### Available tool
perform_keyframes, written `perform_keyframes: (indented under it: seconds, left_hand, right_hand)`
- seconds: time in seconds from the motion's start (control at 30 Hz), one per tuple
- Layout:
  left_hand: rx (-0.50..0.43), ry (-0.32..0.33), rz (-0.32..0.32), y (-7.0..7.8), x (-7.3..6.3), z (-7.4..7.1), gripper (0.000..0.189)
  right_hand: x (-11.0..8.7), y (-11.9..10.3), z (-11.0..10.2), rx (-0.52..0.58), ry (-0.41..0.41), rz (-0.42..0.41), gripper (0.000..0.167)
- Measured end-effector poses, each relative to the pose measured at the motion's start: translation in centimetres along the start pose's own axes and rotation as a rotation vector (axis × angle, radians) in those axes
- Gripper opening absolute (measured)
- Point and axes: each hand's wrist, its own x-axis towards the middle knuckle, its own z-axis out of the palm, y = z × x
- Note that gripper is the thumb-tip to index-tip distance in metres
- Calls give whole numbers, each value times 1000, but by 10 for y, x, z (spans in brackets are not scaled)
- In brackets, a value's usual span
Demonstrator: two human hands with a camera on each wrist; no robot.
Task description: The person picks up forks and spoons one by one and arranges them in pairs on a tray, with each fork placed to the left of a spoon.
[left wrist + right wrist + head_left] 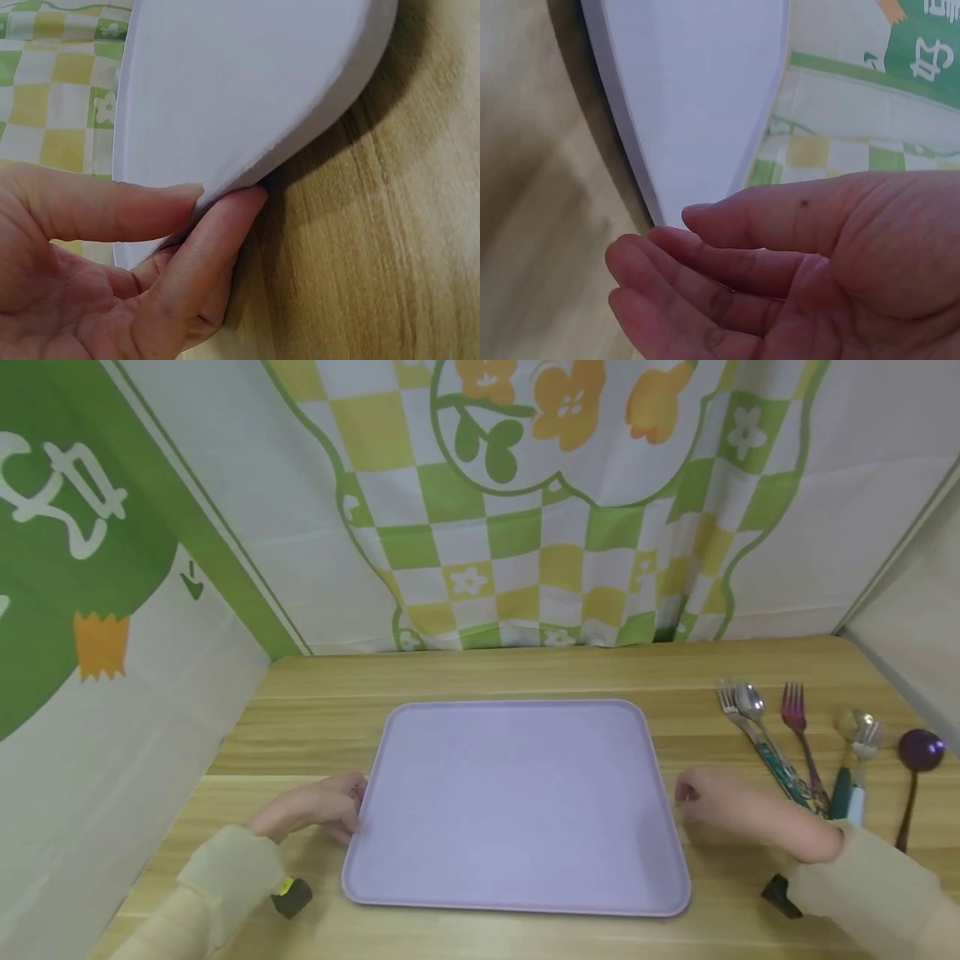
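Across table (525, 672) — tray (517, 806), long axis sideways

Tray (517, 810) on table (315, 727), cutlery (795, 720) right, curtain (517, 531) behind

Shows plain lilac on the tray (517, 806), mid-frame. Runs to green, yellow and white checks on the cloth (517, 556), upper centre.

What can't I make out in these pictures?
- Light-blue-handled fork: handle's lower end hidden behind the right sleeve, head view.
- Teal-handled fork: handle's pattern too small and blurred, head view.
- Lilac tray: part cut off by the top edge, left wrist view.
- Right grip: wrist cut off by the picture's edge, right wrist view.
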Motion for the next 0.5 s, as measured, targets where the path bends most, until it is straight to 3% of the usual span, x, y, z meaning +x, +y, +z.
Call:
perform_keyframes:
  seconds: [0.17, 0.5]
  left_hand:
    - [41, -8, -4, 2, 0, -1, 41]
    - [41, -6, -8, 2, -2, -1, 41]
  right_hand:
    - [2, 12, -17, -36, 11, 26, 20]
    - [5, 40, -46, -115, 152, 54, 20]
